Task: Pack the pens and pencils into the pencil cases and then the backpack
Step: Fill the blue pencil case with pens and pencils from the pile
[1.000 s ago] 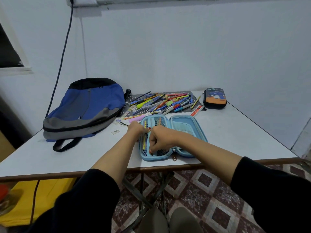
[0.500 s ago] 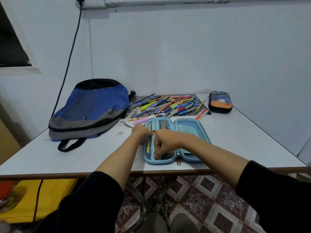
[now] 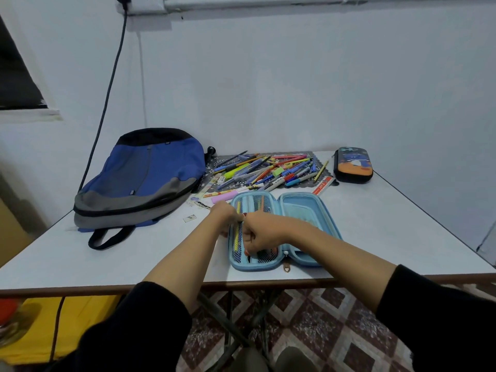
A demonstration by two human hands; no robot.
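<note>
A light blue pencil case [image 3: 300, 208] lies open at the centre of a white table [image 3: 389, 232]. The left hand [image 3: 224, 217] curls round its left rim. The right hand [image 3: 261, 233] is fisted over the mesh pocket — I cannot tell whether it pinches anything. Above lie loose pens and pencils [image 3: 268, 170] — blue backpack [image 3: 142, 178] at left, dark pencil case [image 3: 353, 165] at right.
</note>
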